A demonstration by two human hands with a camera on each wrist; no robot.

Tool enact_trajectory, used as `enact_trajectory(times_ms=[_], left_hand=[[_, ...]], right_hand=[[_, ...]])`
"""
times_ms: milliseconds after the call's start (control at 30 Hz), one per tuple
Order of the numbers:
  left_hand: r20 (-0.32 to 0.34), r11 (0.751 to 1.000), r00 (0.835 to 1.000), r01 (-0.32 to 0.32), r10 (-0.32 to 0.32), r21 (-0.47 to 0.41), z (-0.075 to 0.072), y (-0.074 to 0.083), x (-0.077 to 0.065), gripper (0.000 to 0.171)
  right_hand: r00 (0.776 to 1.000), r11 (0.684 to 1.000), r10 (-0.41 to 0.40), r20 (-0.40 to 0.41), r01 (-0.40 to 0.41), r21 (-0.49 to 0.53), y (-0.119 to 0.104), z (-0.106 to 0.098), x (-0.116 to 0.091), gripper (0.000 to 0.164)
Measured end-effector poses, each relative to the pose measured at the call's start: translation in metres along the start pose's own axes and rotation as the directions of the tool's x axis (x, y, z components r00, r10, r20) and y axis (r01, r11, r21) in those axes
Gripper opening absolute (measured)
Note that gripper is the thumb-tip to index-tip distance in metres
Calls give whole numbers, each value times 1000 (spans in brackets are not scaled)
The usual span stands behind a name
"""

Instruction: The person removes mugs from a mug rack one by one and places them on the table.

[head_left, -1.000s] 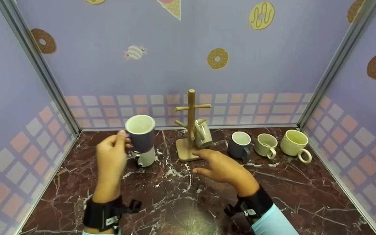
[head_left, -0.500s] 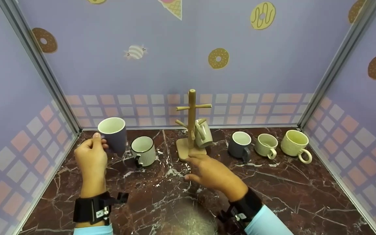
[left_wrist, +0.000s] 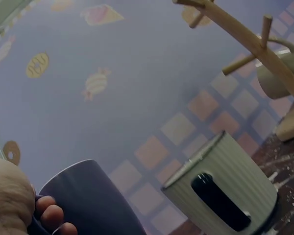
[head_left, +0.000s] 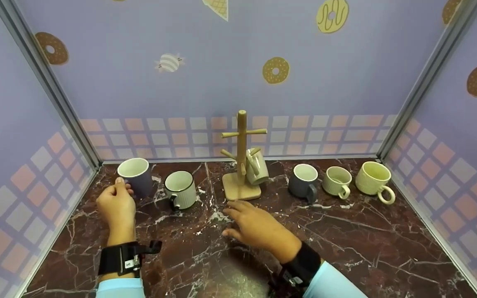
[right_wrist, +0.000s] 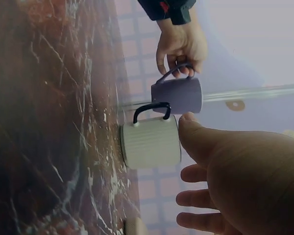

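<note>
A purple mug [head_left: 142, 184] with a white inside stands upright at the far left, its handle pinched between the thumb and curled fingers of my left hand [head_left: 117, 207]. Whether its base touches the table, I cannot tell. Just right of it sits a white ribbed mug [head_left: 184, 193] with a black rim and black handle. My right hand [head_left: 259, 229] hovers over the table before the wooden mug tree [head_left: 242, 124], fingers extended and holding nothing. On one of the tree's lower right pegs a pale glossy mug [head_left: 259, 170] hangs tilted. The left wrist view shows the purple mug [left_wrist: 90, 200] close up.
To the right of the tree stand a dark grey mug [head_left: 302, 184], a small pale ribbed cup [head_left: 336, 184] and a cream mug [head_left: 371, 182] with a ring handle. Purple patterned walls [head_left: 205, 74] enclose the dark marbled table [head_left: 367, 248] at back and sides.
My left hand has carried the purple mug left, from above the white ribbed mug, then lowered it. My right hand has drifted left and towards me from the tree's base.
</note>
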State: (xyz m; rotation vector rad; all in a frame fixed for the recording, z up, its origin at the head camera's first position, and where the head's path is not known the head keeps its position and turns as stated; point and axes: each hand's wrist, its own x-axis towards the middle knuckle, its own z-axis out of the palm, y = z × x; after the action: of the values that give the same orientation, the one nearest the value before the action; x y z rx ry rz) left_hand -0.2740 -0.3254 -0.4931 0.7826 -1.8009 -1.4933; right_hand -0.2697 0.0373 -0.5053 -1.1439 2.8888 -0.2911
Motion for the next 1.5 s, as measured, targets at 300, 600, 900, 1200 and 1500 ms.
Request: enact_trajectory(times_ms=[300,600,900,1200,1500], left_hand=[[-6,999,1000,16,-16,-38,10,-27,3,44],[26,997,999,38,-37,-62,19,-39,1,44],[31,1000,999,22,-22,-9,20,-44,-1,45],[25,996,997,79,-78,-45,17,-39,1,40],[19,986,998,58,-62,159,13,-37,-3,39]], right_hand=[[999,999,-32,2,32,-14,-2,5,0,74],[994,996,-86,61,84,35,-2,13,2,83],[994,994,-80,74,75,74,0,16,3,86],[992,992,-86,89,77,100,3,13,2,88],[993,991,-75,90,64,116,5,11,1,86]])
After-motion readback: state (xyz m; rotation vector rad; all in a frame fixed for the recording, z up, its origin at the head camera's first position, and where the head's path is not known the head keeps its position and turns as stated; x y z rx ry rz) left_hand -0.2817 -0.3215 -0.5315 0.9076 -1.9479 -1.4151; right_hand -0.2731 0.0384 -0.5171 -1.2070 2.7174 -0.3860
